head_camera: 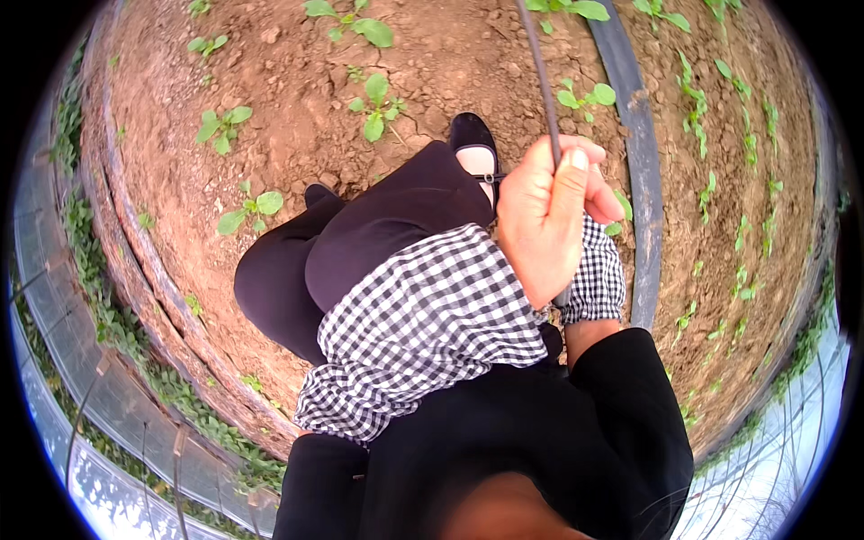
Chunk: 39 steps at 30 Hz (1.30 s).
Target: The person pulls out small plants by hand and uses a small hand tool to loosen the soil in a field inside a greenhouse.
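Observation:
My left hand (543,223) is closed around a thin dark rod (542,74), its thumb lying along the shaft. From this grip the rod runs up past the top edge of the picture, so its far end is out of view. A short piece of it also shows below my wrist. My left forearm, in a black-and-white checked sleeve cover (432,304), crosses my body. Behind the left hand, a second checked sleeve cover (597,277) on my right arm disappears; my right hand is hidden there. Small leafy seedlings (376,108) grow from the soil ahead.
Dry, cracked brown soil (290,88) surrounds my bent legs (398,216) and black shoe (474,135). A flat dark strip (638,135) runs along the bed at right, with rows of seedlings (695,101) beyond. Greenery (121,317) and clear sheeting (74,324) border the left.

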Each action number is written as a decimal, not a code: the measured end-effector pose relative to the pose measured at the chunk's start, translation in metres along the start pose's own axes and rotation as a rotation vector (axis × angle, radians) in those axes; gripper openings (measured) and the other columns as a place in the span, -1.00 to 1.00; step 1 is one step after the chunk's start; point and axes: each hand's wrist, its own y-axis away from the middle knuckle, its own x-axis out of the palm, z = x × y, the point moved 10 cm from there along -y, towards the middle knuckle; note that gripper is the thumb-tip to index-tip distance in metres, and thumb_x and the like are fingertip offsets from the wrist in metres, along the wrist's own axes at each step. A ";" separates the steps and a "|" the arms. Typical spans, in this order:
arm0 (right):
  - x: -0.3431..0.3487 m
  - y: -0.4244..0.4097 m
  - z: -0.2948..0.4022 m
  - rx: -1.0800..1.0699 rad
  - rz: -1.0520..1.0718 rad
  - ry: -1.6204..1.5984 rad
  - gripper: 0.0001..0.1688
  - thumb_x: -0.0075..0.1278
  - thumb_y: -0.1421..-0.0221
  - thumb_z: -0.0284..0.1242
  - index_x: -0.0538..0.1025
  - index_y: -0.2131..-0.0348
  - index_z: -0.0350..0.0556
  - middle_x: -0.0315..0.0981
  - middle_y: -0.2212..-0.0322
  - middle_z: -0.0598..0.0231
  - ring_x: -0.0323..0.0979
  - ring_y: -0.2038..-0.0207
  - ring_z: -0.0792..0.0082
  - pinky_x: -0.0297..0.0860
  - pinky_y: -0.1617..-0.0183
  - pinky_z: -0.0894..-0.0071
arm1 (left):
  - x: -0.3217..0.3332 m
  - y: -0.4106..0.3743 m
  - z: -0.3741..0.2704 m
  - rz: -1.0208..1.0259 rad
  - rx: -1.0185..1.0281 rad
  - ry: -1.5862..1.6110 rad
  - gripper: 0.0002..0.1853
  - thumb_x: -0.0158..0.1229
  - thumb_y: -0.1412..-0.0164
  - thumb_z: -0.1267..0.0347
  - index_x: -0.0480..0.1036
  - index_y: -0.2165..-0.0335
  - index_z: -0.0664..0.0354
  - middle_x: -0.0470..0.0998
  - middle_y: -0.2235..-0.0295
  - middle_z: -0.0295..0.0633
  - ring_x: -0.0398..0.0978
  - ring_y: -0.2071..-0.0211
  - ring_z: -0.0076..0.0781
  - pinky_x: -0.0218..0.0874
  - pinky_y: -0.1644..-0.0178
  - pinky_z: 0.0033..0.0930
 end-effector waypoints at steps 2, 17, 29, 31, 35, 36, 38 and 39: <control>0.017 0.022 0.022 -0.014 0.076 -0.007 -0.78 -0.13 -0.17 -0.40 0.33 0.22 -0.15 0.32 0.62 0.34 0.24 0.69 0.57 0.26 0.67 0.62 | -0.001 0.001 -0.006 -0.039 0.047 0.035 -0.78 -0.22 -0.30 0.41 0.32 0.34 0.36 0.45 0.64 -0.21 0.40 0.64 -0.56 0.24 0.52 -0.58; 0.217 0.121 0.168 -0.415 0.695 0.371 -0.67 -0.09 -0.14 -0.48 0.32 0.10 -0.29 0.39 0.39 0.16 0.37 0.43 0.43 0.41 0.39 0.52 | 0.005 -0.045 -0.039 -0.193 0.668 0.012 -0.76 -0.12 -0.17 0.21 0.25 0.31 0.14 0.40 0.49 -0.21 0.32 0.39 -0.27 -0.07 -0.03 -0.20; 0.450 0.490 0.049 -0.666 1.683 0.743 -0.44 -0.07 -0.15 -0.40 0.19 -0.10 -0.21 0.30 0.06 -0.01 0.45 0.17 0.28 0.46 0.18 0.47 | -0.018 0.092 -0.135 -0.289 1.015 -0.026 -0.65 -0.05 -0.11 0.28 0.13 0.14 0.16 0.27 0.28 -0.13 0.18 0.19 -0.22 -0.20 -0.11 -0.16; 0.451 0.485 0.070 -0.799 1.654 0.680 -0.63 -0.06 -0.15 -0.37 0.43 0.12 -0.26 0.46 0.25 0.13 0.48 0.28 0.43 0.46 0.27 0.54 | -0.017 0.116 -0.150 -0.271 1.069 -0.032 -0.61 -0.04 -0.10 0.29 0.11 0.12 0.16 0.25 0.24 -0.11 0.16 0.15 -0.21 -0.22 -0.13 -0.15; 0.419 0.425 0.078 -0.790 1.564 0.774 -0.70 -0.03 -0.14 -0.30 0.51 0.33 -0.22 0.51 0.38 0.24 0.47 0.39 0.54 0.40 0.42 0.66 | -0.043 0.168 -0.156 -0.381 1.106 -0.009 -0.54 -0.01 -0.08 0.32 0.07 0.06 0.16 0.21 0.17 -0.09 0.11 0.08 -0.19 -0.27 -0.15 -0.14; 0.406 0.413 0.116 -0.773 1.502 0.755 -0.63 -0.07 -0.15 -0.21 0.51 0.40 -0.19 0.51 0.40 0.23 0.47 0.40 0.52 0.39 0.43 0.65 | -0.039 0.180 -0.166 -0.348 1.156 0.002 -0.52 -0.01 -0.07 0.32 0.06 0.05 0.16 0.19 0.15 -0.08 0.10 0.07 -0.18 -0.28 -0.16 -0.13; 0.379 0.379 0.139 -0.603 1.590 0.681 -0.57 -0.19 -0.20 -0.15 0.48 0.33 -0.16 0.50 0.32 0.17 0.47 0.31 0.46 0.41 0.34 0.59 | -0.048 0.199 -0.172 -0.413 1.166 -0.008 -0.48 0.01 -0.06 0.34 0.04 0.02 0.17 0.17 0.12 -0.07 0.08 0.03 -0.17 -0.30 -0.18 -0.13; 0.365 0.359 0.152 -0.546 1.613 0.672 -0.58 -0.20 -0.20 -0.15 0.47 0.33 -0.15 0.48 0.34 0.19 0.45 0.33 0.46 0.40 0.36 0.58 | -0.047 0.203 -0.174 -0.433 1.179 -0.014 -0.46 0.01 -0.06 0.34 0.03 0.01 0.17 0.16 0.10 -0.06 0.06 0.02 -0.17 -0.31 -0.18 -0.12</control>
